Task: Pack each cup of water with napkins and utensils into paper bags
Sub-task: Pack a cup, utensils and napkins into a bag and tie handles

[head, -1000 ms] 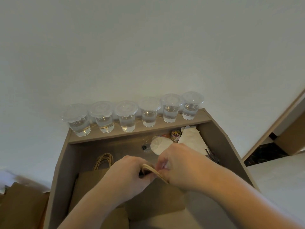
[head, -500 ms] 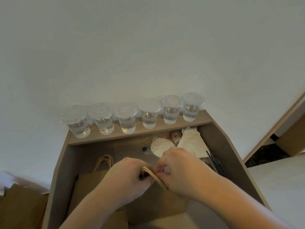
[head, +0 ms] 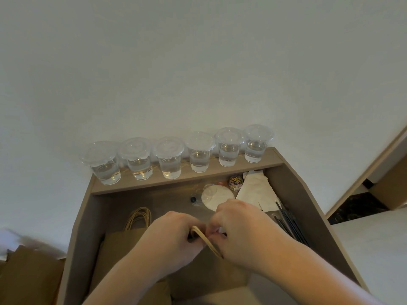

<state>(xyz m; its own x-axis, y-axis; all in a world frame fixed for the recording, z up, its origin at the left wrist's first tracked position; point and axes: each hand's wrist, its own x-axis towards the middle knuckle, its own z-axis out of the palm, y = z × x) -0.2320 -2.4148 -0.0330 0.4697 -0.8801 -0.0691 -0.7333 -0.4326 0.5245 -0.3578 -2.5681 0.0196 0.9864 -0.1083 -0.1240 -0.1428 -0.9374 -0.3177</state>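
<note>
Several clear lidded cups of water (head: 169,158) stand in a row on the back ledge of a brown desk (head: 86,219). Below them, my left hand (head: 169,238) and my right hand (head: 242,234) meet over the top of a brown paper bag (head: 202,276), both pinching its tan twisted handle (head: 207,243). White napkins (head: 255,191) lie at the back right, with black utensils (head: 290,223) beside them along the right wall.
A stack of flat paper bags (head: 116,245) with looped handles (head: 139,216) lies at the left. A loose clear lid (head: 217,195) and a tub of coloured paper clips (head: 235,180) sit near the napkins. More brown bags (head: 28,276) lie outside the desk, lower left.
Both hands stay together at the bag's handle; the view has shifted slightly, bringing more of the black utensils into sight.
</note>
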